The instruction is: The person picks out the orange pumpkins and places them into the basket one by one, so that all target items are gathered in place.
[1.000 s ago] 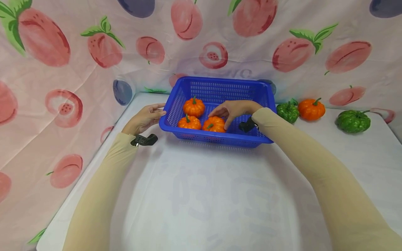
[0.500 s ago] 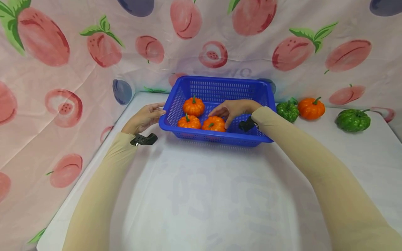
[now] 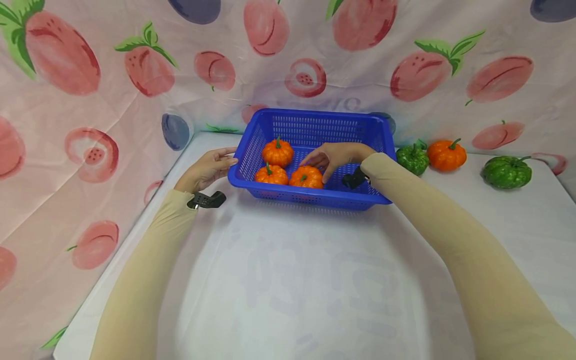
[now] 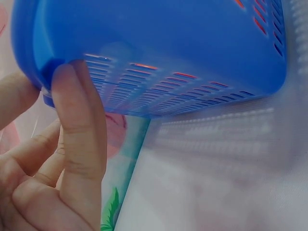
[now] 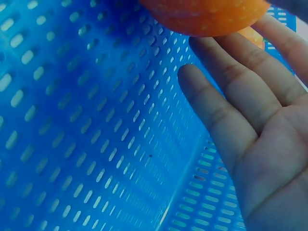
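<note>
A blue plastic basket (image 3: 315, 196) holds several small orange pumpkins. My left hand (image 3: 208, 169) grips the left rim of this basket; in the left wrist view the fingers (image 4: 77, 115) pinch its blue edge. Inside, my right hand (image 3: 335, 156) holds the front right pumpkin (image 3: 307, 177), thumb at its right side and fingers behind it. The right wrist view shows the fingertips (image 5: 204, 45) close under the orange pumpkin (image 5: 207, 17). Two other orange ones are to its left: a front pumpkin (image 3: 271, 176) and a back pumpkin (image 3: 277, 153).
Right of the basket on the white table (image 3: 288, 280) are a green pumpkin (image 3: 413, 160), an orange pumpkin (image 3: 446, 156) and another green pumpkin (image 3: 506, 173). A fruit-print cloth (image 3: 351, 70) hangs behind the table and along its left side.
The pumpkin at my right hand has tipped slightly, its stem now higher and a little further right. Both hands and the basket stay almost where they were.
</note>
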Demonstrator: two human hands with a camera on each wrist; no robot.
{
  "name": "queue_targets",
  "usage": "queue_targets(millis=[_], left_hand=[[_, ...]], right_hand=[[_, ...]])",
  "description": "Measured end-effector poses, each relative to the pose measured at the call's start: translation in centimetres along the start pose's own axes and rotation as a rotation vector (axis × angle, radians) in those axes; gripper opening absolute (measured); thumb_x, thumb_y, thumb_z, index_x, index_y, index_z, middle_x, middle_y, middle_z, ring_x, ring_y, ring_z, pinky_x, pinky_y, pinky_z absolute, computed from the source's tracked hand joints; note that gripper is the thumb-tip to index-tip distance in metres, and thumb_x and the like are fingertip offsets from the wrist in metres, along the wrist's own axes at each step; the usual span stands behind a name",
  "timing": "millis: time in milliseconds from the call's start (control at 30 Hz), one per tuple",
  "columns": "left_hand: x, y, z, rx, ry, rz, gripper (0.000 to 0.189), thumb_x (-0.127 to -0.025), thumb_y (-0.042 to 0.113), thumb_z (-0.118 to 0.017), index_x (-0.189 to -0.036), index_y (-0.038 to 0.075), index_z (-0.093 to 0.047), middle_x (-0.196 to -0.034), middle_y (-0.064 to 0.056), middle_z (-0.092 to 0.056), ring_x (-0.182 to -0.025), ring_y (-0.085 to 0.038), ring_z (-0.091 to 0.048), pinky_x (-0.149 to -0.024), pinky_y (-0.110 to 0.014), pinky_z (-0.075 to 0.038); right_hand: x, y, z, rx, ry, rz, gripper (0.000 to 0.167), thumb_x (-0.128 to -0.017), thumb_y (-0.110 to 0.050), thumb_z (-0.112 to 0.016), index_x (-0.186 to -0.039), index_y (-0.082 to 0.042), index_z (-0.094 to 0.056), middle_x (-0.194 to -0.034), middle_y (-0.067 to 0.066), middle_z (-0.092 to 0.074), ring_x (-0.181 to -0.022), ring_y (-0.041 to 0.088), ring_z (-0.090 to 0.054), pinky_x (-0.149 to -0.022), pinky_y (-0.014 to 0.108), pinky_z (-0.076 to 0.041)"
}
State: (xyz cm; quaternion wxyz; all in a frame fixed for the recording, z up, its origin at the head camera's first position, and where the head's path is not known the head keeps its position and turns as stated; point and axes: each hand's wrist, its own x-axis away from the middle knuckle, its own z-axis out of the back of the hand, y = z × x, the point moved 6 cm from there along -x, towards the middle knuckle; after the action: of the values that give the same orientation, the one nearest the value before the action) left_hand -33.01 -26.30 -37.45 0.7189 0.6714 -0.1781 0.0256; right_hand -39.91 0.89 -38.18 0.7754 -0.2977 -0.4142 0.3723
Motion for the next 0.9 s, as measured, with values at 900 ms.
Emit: queue_targets(millis=[900], left_hand=[[-0.01,0.05,0.02,-0.005,-0.004,0.0,0.06,-0.096,0.011,-0.051,-0.148,0.002,-0.023,-0.092,0.009,-0.066,-0.08,-0.004,-0.065,-0.074,-0.015,-0.054]], right_hand=[[-0.27,0.29,-0.18,-0.011,0.001,-0.018,0.066,-0.079,0.009,-0.067,-0.139,-0.006,-0.044,-0.146,0.02,-0.039,-0.135,0.034,-0.039,-0.105,0.044,-0.041]])
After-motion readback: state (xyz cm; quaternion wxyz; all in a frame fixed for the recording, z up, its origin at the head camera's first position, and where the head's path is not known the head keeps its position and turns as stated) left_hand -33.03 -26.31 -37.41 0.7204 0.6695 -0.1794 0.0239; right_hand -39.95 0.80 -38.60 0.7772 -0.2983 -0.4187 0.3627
